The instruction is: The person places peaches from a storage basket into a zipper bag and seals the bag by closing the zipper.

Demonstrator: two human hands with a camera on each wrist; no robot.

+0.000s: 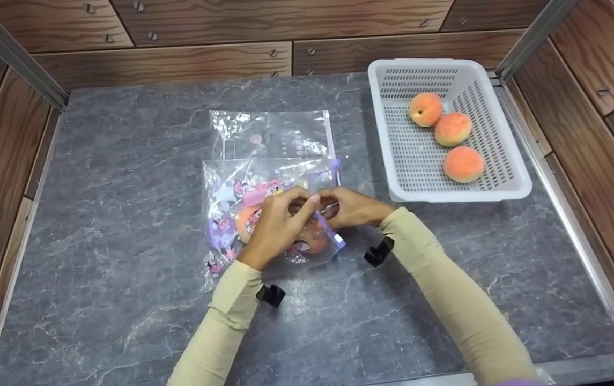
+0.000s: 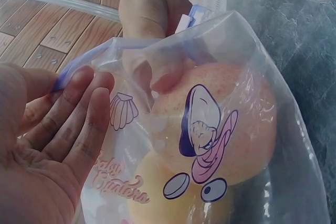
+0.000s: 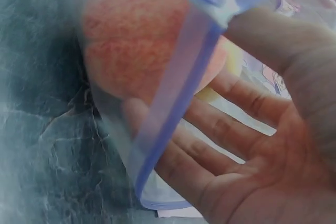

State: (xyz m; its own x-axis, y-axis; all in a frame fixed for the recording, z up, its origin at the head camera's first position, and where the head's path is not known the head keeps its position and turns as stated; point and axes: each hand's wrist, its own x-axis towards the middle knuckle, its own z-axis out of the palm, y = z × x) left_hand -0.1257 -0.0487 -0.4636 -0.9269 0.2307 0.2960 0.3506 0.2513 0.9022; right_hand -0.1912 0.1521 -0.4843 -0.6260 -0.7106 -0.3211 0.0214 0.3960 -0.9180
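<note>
A clear plastic zip bag (image 1: 231, 177) with cartoon prints and a purple zip strip lies on the tabletop. Inside it are a peach (image 2: 247, 114) and another, yellower fruit (image 2: 152, 203), partly hidden behind the print. My left hand (image 1: 280, 220) pinches the purple edge of the bag's mouth between thumb and fingers, holding it up. Through that mouth reaches my right hand (image 1: 357, 208), its fingers (image 3: 226, 124) fairly straight and touching the reddish peach (image 3: 131, 40). The white slider (image 3: 218, 6) sits near the right thumb.
A white slotted basket (image 1: 403, 190) at the back right holds three peaches (image 1: 464, 164). Behind the printed bag lies another clear zip bag (image 1: 242, 134), flat. Wood-patterned panels (image 1: 205, 21) enclose the grey marbled tabletop (image 1: 113, 214).
</note>
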